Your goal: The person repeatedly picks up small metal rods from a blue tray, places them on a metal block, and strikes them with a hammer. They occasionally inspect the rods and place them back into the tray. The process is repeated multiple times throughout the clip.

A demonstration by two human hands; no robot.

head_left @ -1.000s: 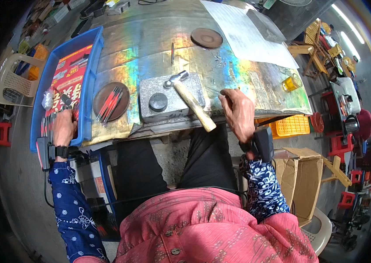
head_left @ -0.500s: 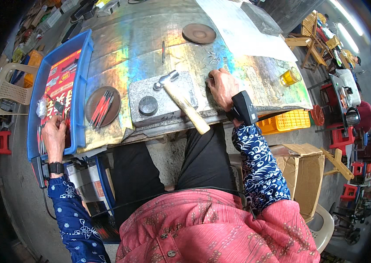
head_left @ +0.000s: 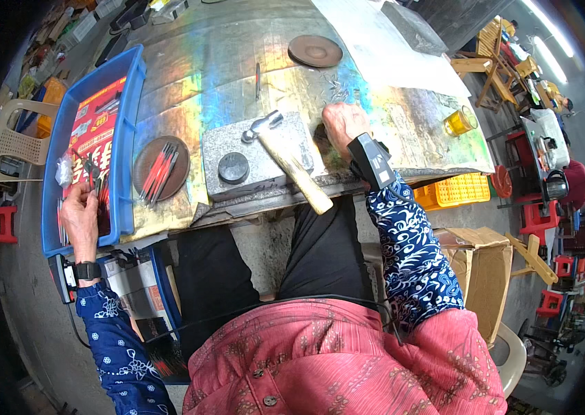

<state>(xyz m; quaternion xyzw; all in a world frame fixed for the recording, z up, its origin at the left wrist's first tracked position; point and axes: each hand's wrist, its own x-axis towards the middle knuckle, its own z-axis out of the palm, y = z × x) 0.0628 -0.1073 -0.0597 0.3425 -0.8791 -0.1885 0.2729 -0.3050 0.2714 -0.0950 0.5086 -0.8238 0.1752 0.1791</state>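
Note:
My left hand (head_left: 80, 216) is inside the blue tray (head_left: 139, 90), its thumb and fingertips drawn together beside slim red-and-dark tools. What is between them is too small to make out. My right hand (head_left: 345, 128) rests curled on the table, knuckles up, just right of a grey stone block (head_left: 282, 173); its fingertips are hidden. On the block lie a hammer (head_left: 285, 160) with a pale wooden handle jutting past the near edge, and a dark round puck (head_left: 233, 167). A brown round dish (head_left: 145, 160) holds several slim red pointed tools (head_left: 161, 173).
Small metal bits (head_left: 339, 90) lie scattered beyond my right hand, near a second brown dish (head_left: 315, 51). One thin tool (head_left: 258, 81) lies alone. A glass of amber liquid (head_left: 460, 122) stands near the right edge. Below are a yellow crate (head_left: 451, 191) and a cardboard box (head_left: 482, 277).
My right hand has shifted slightly left and turned its knuckles up, with the fingers curling under. My left hand has moved a little left within the tray.

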